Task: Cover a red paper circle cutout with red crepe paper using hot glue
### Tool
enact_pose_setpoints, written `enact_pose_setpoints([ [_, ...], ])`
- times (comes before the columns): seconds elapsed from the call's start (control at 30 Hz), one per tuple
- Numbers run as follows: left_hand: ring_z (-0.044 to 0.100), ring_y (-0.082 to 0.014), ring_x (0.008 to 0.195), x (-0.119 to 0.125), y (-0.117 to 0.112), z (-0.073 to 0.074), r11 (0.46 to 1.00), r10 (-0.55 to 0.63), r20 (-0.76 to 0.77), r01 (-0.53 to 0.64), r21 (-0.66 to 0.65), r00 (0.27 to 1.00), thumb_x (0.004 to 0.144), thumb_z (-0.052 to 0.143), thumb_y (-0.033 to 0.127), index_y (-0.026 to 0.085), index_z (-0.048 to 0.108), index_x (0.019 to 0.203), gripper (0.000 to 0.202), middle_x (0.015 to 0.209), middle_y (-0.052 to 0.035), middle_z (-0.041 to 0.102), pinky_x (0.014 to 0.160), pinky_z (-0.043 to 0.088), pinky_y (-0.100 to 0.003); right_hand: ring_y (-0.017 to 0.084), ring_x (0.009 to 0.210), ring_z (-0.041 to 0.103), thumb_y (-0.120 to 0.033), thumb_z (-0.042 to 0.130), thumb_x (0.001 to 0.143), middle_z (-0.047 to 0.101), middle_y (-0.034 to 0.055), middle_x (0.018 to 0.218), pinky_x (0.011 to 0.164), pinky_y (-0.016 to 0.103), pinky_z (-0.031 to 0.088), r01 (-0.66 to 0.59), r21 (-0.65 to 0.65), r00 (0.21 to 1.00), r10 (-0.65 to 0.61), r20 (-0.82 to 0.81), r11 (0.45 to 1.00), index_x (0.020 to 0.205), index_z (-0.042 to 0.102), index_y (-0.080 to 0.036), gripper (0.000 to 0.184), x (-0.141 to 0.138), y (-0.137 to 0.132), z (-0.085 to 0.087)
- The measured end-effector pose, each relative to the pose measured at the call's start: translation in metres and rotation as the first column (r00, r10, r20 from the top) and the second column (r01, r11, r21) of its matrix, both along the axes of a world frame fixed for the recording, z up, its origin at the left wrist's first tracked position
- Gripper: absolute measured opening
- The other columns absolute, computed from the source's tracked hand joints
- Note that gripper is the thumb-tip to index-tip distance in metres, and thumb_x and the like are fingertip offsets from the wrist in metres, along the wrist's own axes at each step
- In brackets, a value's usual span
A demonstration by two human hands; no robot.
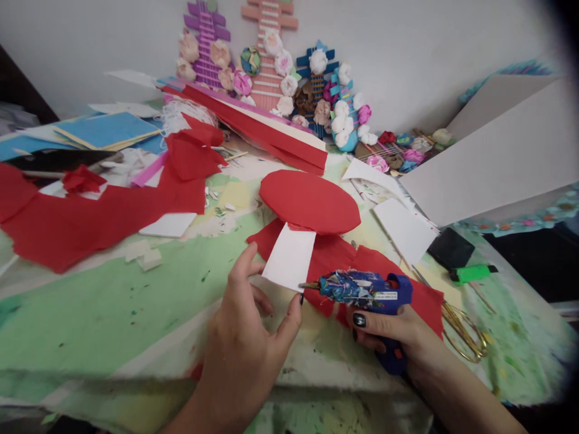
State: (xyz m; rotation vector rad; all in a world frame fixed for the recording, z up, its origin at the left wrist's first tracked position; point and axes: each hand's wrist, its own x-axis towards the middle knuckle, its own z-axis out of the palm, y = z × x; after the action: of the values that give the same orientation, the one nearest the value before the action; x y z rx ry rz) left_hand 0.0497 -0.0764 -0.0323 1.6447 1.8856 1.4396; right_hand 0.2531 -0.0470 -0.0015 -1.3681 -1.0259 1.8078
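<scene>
My right hand (pixel 391 337) grips a blue glue gun (pixel 377 292) with glue-crusted, stringy residue along its barrel. Its metal nozzle meets the lower right corner of a white card strip (pixel 289 256). That strip is pinched by its edges between the thumb and fingers of my left hand (pixel 253 331). At its upper end, the strip joins a red paper-covered oval (pixel 310 202), giving a mushroom-like shape. Beneath them lies a crumpled sheet of red crepe paper (pixel 398 277), partly hidden by the glue gun and my right hand.
Gold-handled scissors (pixel 465 334) and a green highlighter-like object (pixel 473 273) lie at right, near a large white board (pixel 502 150). More red paper (pixel 104 220) covers the left side. Paper-flower decorations (pixel 271 66) stand against the wall behind red rolls (pixel 253 129).
</scene>
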Motion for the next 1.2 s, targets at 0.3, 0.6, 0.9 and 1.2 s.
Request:
enact_pose_setpoints([
  [0.3,0.057,-0.01,0.058,-0.0003,-0.0013,0.0017,1.0,-0.012,0.01,0.012,-0.01,1.0,0.08,0.064,0.032,0.021,0.027,0.14,0.072,0.108,-0.0085,0.059,0.044,0.046,-0.022,0.005,0.043,0.037,-0.037,0.086,0.052,0.052,-0.0011,0.053,0.04,0.019,0.026,0.013,-0.012,0.999,-0.013,0.043,1.0,0.06,0.062,-0.014,0.035,-0.0015,-0.0034,0.0071],
  [0.6,0.057,-0.01,0.058,-0.0003,-0.0016,0.0022,1.0,-0.015,0.02,0.016,-0.022,1.0,0.079,0.065,0.03,0.021,0.026,0.14,0.073,0.109,-0.0089,0.059,0.045,0.047,-0.022,0.008,0.043,0.037,-0.045,0.082,0.057,0.045,-0.0007,0.044,0.042,0.023,0.024,0.056,0.1,0.984,-0.072,0.164,0.993,0.047,0.053,-0.016,0.042,0.0008,0.0026,0.0062],
  [0.9,0.057,-0.0099,0.057,-0.0012,-0.0014,0.0014,1.0,-0.015,0.015,0.016,-0.006,1.0,0.079,0.064,0.03,0.021,0.027,0.14,0.071,0.107,-0.0086,0.059,0.045,0.047,-0.022,0.009,0.043,0.038,-0.054,0.082,0.053,0.048,0.0005,0.046,0.042,0.025,0.024,0.047,0.088,0.938,-0.074,0.339,0.995,0.05,0.058,-0.017,0.044,0.0069,-0.0047,0.004],
  [1.2,0.058,-0.0102,0.058,-0.0004,-0.0015,0.0017,1.0,-0.017,0.012,0.017,0.001,1.0,0.08,0.063,0.03,0.02,0.029,0.139,0.069,0.107,-0.0088,0.06,0.044,0.047,-0.022,0.01,0.045,0.037,-0.049,0.081,0.059,0.045,-0.0005,0.047,0.042,0.025,0.025,0.028,0.146,0.966,-0.064,0.249,0.989,0.049,0.053,-0.018,0.043,0.001,0.0029,0.007],
])
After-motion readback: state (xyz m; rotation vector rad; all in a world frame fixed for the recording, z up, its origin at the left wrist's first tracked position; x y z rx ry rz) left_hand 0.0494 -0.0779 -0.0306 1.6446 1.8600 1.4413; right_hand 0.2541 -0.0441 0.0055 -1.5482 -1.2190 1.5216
